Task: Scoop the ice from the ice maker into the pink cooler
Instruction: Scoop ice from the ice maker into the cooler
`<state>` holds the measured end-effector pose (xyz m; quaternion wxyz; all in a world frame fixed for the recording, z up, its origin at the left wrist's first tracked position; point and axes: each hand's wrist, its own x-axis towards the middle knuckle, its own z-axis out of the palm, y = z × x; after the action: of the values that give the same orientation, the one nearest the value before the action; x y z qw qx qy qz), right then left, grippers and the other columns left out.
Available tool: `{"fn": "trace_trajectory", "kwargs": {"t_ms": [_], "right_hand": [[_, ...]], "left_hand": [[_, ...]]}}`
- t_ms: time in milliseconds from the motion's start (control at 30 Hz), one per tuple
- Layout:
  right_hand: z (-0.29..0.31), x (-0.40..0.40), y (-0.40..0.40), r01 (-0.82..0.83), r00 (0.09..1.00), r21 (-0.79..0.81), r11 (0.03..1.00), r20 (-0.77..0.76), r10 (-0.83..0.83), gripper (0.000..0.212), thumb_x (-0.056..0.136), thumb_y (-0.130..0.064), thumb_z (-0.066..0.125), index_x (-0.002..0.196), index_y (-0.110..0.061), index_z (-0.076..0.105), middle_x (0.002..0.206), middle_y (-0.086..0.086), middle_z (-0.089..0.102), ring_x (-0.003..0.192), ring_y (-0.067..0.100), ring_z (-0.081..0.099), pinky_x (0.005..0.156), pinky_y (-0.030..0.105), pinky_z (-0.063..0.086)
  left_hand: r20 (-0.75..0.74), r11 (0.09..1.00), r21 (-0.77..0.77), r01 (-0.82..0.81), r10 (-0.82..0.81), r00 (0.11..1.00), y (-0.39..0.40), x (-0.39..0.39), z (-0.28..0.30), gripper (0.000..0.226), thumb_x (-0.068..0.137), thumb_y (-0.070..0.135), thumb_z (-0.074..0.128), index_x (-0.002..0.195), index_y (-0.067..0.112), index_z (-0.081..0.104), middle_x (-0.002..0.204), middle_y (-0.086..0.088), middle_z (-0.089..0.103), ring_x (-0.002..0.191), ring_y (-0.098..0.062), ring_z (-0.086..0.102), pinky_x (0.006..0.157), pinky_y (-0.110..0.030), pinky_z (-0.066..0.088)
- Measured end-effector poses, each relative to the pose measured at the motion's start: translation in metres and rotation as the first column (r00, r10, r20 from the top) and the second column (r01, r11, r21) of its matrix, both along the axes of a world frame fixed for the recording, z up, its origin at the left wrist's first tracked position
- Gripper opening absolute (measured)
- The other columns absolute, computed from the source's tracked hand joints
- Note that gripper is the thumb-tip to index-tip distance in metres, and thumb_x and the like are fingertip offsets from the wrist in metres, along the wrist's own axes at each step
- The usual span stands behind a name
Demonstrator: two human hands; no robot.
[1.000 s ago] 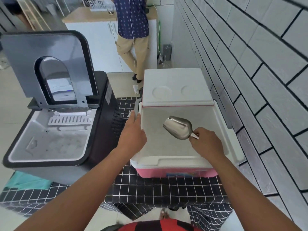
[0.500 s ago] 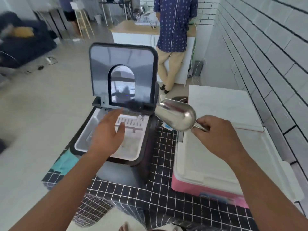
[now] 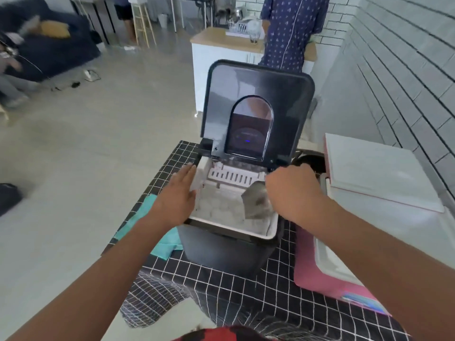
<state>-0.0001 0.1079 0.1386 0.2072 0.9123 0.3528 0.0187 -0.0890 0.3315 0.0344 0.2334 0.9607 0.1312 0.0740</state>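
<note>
The black ice maker (image 3: 229,249) stands on the table with its lid (image 3: 256,94) raised. Its white basin holds ice (image 3: 219,207). My right hand (image 3: 293,190) grips the handle of a metal scoop (image 3: 256,200), whose bowl points down into the basin at its right side. My left hand (image 3: 177,195) rests with straight fingers on the basin's left rim. The pink cooler (image 3: 330,279) sits to the right, lid (image 3: 374,168) swung back, its white inside partly hidden by my right arm.
A black grid-patterned cloth (image 3: 221,284) covers the table, and a teal cloth (image 3: 160,239) lies left of the ice maker. A tiled wall (image 3: 406,82) runs along the right. A person (image 3: 293,30) stands at a counter behind. Open floor (image 3: 86,156) lies to the left.
My right hand carried the scoop from over the cooler leftward and tipped it down into the ice basin. My left hand left the cooler's rim and settled on the ice maker's left rim.
</note>
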Motion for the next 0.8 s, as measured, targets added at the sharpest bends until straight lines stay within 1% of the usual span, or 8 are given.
{"fn": "trace_trajectory", "kwargs": {"t_ms": [133,200,267,333,400,533,700,800], "right_hand": [[-0.021,-0.001,0.029,0.008,1.000,-0.173,0.985,-0.024,-0.012,0.010,0.084,-0.009,0.049,0.082,-0.018,0.050,0.069,-0.002,0.043,0.077,0.022,0.048,0.077,0.036,0.029],[-0.036,0.000,0.037,-0.008,0.997,-0.178,0.984,-0.072,-0.005,0.009,0.086,-0.011,0.050,0.084,-0.019,0.050,0.071,-0.002,0.043,0.077,0.021,0.047,0.076,0.035,0.030],[-0.053,0.002,0.040,-0.037,0.995,-0.134,0.990,-0.100,0.024,0.012,0.086,-0.011,0.052,0.076,-0.017,0.048,0.067,-0.002,0.043,0.073,0.021,0.049,0.074,0.034,0.033],[-0.070,0.003,0.041,-0.055,0.991,-0.066,0.996,-0.122,0.047,0.019,0.083,-0.008,0.050,0.067,-0.016,0.042,0.062,-0.002,0.040,0.072,0.022,0.054,0.070,0.033,0.036],[-0.084,0.003,0.038,-0.048,0.990,0.004,0.999,-0.134,0.048,0.024,0.080,-0.006,0.051,0.062,-0.016,0.038,0.061,-0.002,0.042,0.072,0.023,0.058,0.064,0.032,0.034],[-0.101,0.002,0.031,-0.061,0.986,0.124,0.990,-0.145,0.079,0.012,0.080,-0.021,0.059,0.070,-0.017,0.052,0.077,0.008,0.064,0.074,0.028,0.063,0.058,0.030,0.032],[-0.100,0.002,0.033,-0.102,0.983,0.189,0.977,-0.129,0.127,0.006,0.078,-0.029,0.060,0.078,-0.023,0.058,0.074,0.001,0.064,0.071,0.023,0.062,0.056,0.028,0.030],[-0.098,0.003,0.025,-0.080,0.980,0.246,0.966,-0.156,0.121,0.007,0.082,-0.030,0.061,0.088,-0.025,0.061,0.078,0.002,0.064,0.078,0.024,0.062,0.058,0.030,0.037]], "left_hand": [[0.046,1.000,0.013,0.011,-0.012,0.999,-0.001,0.000,-0.006,0.061,0.097,0.007,0.043,0.153,0.005,0.019,0.162,-0.008,0.012,0.149,-0.023,0.011,0.120,-0.033,0.015],[0.077,1.000,0.018,0.001,-0.002,0.997,-0.001,-0.001,-0.010,0.059,0.098,0.008,0.041,0.153,0.006,0.020,0.162,-0.007,0.013,0.149,-0.023,0.012,0.120,-0.031,0.013],[0.096,1.000,-0.012,-0.001,0.003,0.995,0.000,0.001,-0.012,0.059,0.098,0.008,0.040,0.153,0.008,0.019,0.163,-0.003,0.009,0.148,-0.020,0.016,0.116,-0.027,0.019],[0.111,0.999,-0.041,0.018,-0.014,0.994,0.000,0.002,-0.012,0.061,0.096,0.006,0.040,0.154,0.010,0.020,0.163,0.003,0.002,0.143,-0.018,0.028,0.105,-0.023,0.033],[0.125,0.996,-0.077,0.041,-0.031,0.992,0.001,0.003,-0.011,0.061,0.095,0.003,0.040,0.153,0.010,0.022,0.163,0.006,0.001,0.138,-0.016,0.035,0.096,-0.022,0.039],[0.143,0.992,-0.111,0.056,-0.039,0.989,0.002,0.005,-0.014,0.061,0.096,0.003,0.039,0.153,0.011,0.021,0.163,0.007,0.002,0.142,-0.015,0.027,0.101,-0.023,0.038],[0.165,0.991,-0.118,0.061,-0.041,0.985,0.004,0.005,-0.019,0.059,0.097,0.005,0.040,0.153,0.013,0.023,0.163,0.008,0.005,0.145,-0.011,0.018,0.102,-0.014,0.022],[0.159,0.994,-0.101,0.028,-0.012,0.987,0.004,0.005,-0.020,0.058,0.097,0.008,0.040,0.153,0.015,0.024,0.163,0.008,0.006,0.144,-0.015,0.025,0.105,-0.020,0.028]]}}
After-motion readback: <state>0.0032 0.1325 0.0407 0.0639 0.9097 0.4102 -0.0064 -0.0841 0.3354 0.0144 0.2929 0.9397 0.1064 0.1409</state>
